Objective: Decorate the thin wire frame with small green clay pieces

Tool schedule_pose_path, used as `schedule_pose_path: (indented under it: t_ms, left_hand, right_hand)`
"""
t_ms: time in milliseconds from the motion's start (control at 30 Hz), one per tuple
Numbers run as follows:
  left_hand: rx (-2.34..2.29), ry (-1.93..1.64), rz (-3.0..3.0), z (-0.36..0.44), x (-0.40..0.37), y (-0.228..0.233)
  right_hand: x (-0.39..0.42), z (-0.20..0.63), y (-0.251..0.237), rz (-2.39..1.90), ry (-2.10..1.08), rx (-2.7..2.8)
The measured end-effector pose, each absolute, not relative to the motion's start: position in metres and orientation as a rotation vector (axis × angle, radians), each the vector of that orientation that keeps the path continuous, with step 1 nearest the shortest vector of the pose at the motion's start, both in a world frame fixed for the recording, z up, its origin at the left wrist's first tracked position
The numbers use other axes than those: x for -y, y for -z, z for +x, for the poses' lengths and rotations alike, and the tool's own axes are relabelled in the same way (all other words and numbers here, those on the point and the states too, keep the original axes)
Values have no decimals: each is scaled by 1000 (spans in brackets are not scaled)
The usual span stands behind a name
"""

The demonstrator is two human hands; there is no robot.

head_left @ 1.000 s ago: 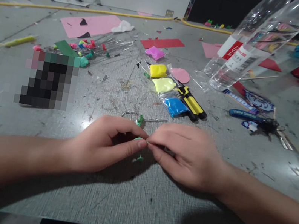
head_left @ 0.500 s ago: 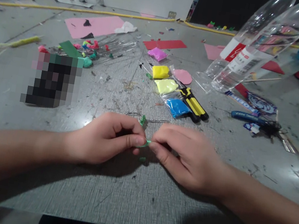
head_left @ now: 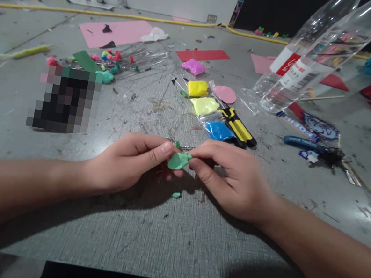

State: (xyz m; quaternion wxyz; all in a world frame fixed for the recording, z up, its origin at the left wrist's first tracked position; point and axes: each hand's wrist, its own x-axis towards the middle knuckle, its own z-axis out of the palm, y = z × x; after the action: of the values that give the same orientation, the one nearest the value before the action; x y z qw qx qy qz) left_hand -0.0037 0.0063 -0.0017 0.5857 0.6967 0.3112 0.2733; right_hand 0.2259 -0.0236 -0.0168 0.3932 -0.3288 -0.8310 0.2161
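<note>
Fingertips of the left hand (head_left: 128,160) and right hand (head_left: 232,177) pinch a flattened green clay piece (head_left: 179,160) between them, just above the table (head_left: 154,238); a green crumb (head_left: 176,195) lies below, clay packets (head_left: 208,109) beyond

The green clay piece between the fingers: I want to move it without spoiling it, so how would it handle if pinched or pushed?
The green clay piece looks flattened and uneven, pinched between the left hand and right hand, so it is probably soft and dents easily. It seems light. A crumb lies on the table, so bits may break off.
</note>
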Motion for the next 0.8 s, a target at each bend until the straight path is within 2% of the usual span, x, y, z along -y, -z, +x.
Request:
schedule_pose_path:
  t_ms: [333, 800]
  left_hand:
    - [-755, -641, 1631, -2, -7, 5]
    - [-719, -510, 1922, -5, -14, 5]
  right_hand:
    - [27, 223, 16, -842, -428, 2049]
    - [29, 221, 18, -729, -540, 2207]
